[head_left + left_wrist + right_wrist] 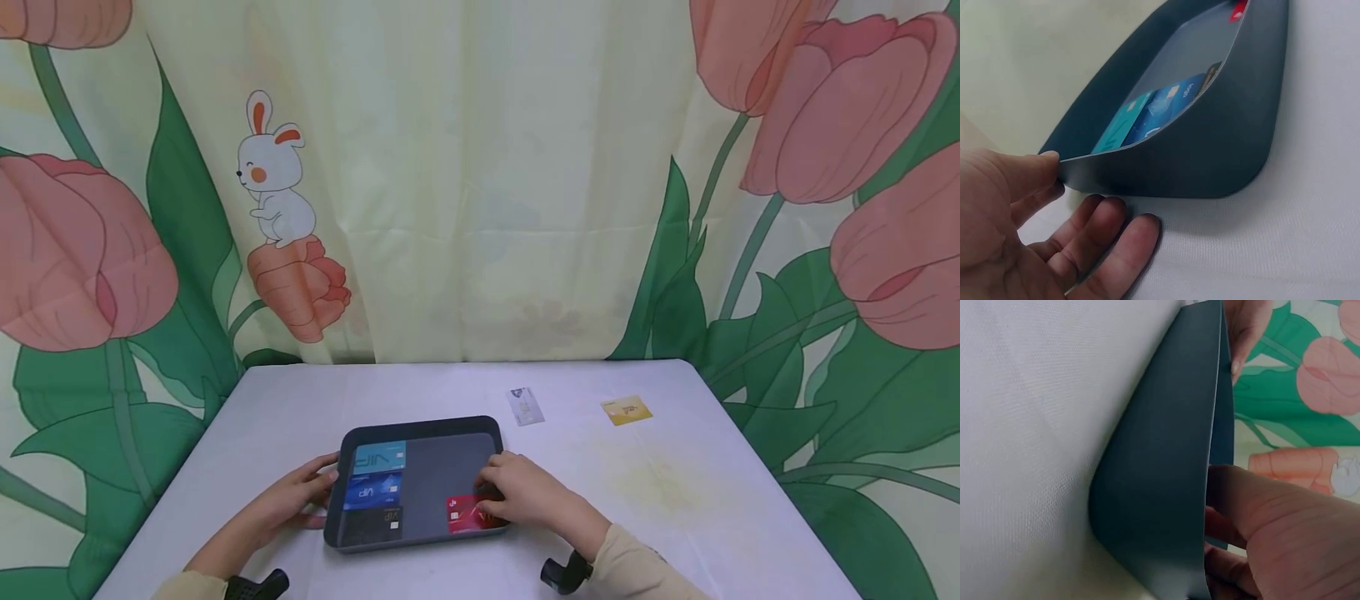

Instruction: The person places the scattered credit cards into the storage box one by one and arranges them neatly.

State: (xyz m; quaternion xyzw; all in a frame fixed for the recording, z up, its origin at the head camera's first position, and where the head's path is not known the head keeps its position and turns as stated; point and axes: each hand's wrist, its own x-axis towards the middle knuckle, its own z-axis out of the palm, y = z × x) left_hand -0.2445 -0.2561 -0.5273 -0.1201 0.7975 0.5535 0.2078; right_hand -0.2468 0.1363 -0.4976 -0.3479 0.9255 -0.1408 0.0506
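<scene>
A dark grey tray (442, 546) with raised walls sits on the table. My left hand (296, 496) is at its left side; in the left wrist view, one fingertip touches the rim while the other fingers (1138, 234) stay loosely bent beside the outer wall. Reaching over the right wall, my right hand (517, 492) has bent fingers inside the tray, above a red card (463, 515). The thumb overlaps this card, and the hand covers its right end; I cannot tell if the fingers grip it. At the tray's left lie a teal card (375, 457), a blue card (367, 492) and a black card (367, 525).
A silver-white card (525, 406) and a gold card (627, 409) lie on the white tablecloth (697, 517), beyond the tray to the right. Behind the table hangs a curtain (487, 183) printed with tulips and a rabbit.
</scene>
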